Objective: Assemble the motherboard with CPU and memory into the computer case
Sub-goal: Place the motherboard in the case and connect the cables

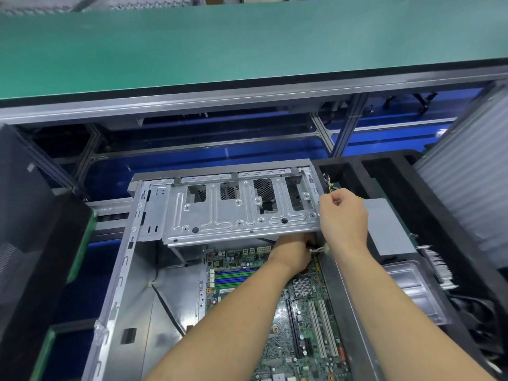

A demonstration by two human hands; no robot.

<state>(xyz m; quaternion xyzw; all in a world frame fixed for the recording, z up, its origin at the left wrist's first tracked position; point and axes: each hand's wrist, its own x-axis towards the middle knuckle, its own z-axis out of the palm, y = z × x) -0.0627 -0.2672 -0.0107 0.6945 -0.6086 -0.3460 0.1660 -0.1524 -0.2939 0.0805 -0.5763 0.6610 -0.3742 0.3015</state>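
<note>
Closest to the camera, two bare arms reach forward over the open computer case (115, 284). Down inside the case lies the green motherboard (299, 325), flat on the bottom, with its memory slots (233, 276) toward the left. The left hand (292, 253) is tucked under the silver drive cage (236, 210) and its fingers curl around a small white plug (320, 250). The right hand (343, 215) is a bit farther and higher, at the cage's right edge, pinching a bunch of colored wires (330, 182). Beside the case on the right sits a gray box (387, 224). Farthest away is a long green table (247, 45).
</note>
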